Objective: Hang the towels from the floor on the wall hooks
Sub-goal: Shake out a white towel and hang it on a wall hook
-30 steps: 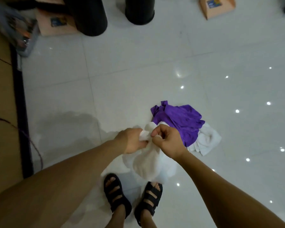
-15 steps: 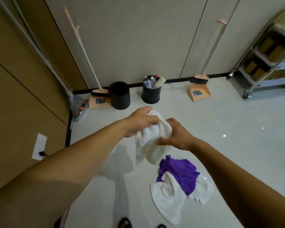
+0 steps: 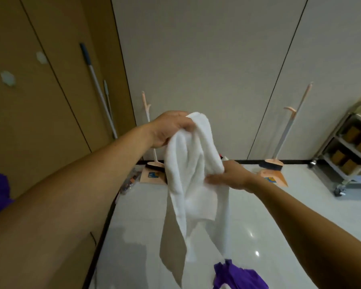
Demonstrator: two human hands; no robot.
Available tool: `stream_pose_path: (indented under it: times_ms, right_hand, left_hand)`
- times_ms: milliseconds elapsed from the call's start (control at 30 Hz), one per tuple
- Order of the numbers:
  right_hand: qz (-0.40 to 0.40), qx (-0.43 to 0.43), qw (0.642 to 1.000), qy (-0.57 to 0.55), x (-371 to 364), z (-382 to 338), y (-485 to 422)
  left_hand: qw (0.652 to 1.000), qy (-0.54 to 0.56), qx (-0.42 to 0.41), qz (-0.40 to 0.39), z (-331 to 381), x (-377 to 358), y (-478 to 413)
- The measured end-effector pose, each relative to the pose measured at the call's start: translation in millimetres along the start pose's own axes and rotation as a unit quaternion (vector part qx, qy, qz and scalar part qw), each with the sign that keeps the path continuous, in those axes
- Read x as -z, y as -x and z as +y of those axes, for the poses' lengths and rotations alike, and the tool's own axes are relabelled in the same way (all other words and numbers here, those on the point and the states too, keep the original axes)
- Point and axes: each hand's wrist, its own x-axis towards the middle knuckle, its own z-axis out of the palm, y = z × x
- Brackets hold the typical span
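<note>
At chest height, between me and a pale panelled wall, I hold a white towel (image 3: 188,174) that a second ago lay bunched on the tiles at my feet. My left hand (image 3: 171,130) is curled tight round its top edge. My right hand (image 3: 231,174), lower and just to the right, pinches a fold between thumb and fingers. The rest of the cloth hangs free, its tail above the glossy floor (image 3: 258,215).

My view has risen from the tiles to the walls, so I judge the pick-up done and the carry to a hook beginning. Two pale fittings (image 3: 7,79) high on the brown wall to my left may be the hooks, but they are too blurred to be sure.

A purple towel (image 3: 238,276) lies on the floor below the white one, at the bottom edge of view, not yet hung.

As for containers, a wheeled metal trolley (image 3: 329,155) at far right carries brown boxes (image 3: 354,132) on its shelves. The two black bins seen against the wall half a second ago are now hidden behind the hanging towel.
</note>
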Motion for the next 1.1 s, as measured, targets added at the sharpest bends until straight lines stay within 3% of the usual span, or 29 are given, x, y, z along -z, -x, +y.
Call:
stream_pose_path:
  times_ms: [100,233,300,400,500,567,633,700,800,900,967,1000,1100]
  right_hand:
    - [0.077,0.053,0.98,-0.175,32,-25,4]
    - [-0.011,0.068,0.952,-0.298,52,-52,9]
    - [-0.017,0.077,0.945,-0.318,52,-60,10]
    - [0.127,0.112,0.961,-0.219,59,-71,5]
    - [0.243,0.153,0.956,-0.061,76,-89,-1]
    - [0.308,0.208,0.927,0.056,84,-103,-6]
    - [0.351,0.24,0.895,0.133,84,-117,-9]
    - [0.362,0.24,0.89,0.139,79,-128,-12]
    - [0.32,0.182,0.929,0.044,69,-130,-15]
    - [0.193,0.077,0.97,-0.124,52,-119,-13]
    - [0.103,-0.001,0.981,-0.166,38,-112,-9]
    - [0.063,-0.01,0.982,-0.178,31,-109,-8]
    - [-0.044,0.074,0.973,-0.215,18,-100,-5]
  left_hand:
    - [0.996,-0.037,-0.018,0.073,11,16,3]
    - [0.995,0.014,-0.015,0.098,14,21,11]
    - [0.992,0.012,-0.03,0.124,20,18,18]
    - [0.991,-0.021,0.001,0.13,29,24,33]
    - [0.983,-0.096,0.159,0.0,32,30,51]
    - [0.963,-0.117,0.227,-0.089,30,27,58]
    - [0.955,-0.076,0.249,-0.143,27,25,61]
    - [0.963,-0.04,0.213,-0.161,26,24,60]
    - [0.984,0.063,0.125,-0.11,26,24,54]
    - [0.97,0.233,0.031,-0.059,27,25,47]
    - [0.959,0.279,-0.024,-0.043,28,23,42]
    - [0.956,0.288,-0.045,-0.038,29,21,40]
    - [0.951,0.302,-0.066,-0.018,37,12,36]
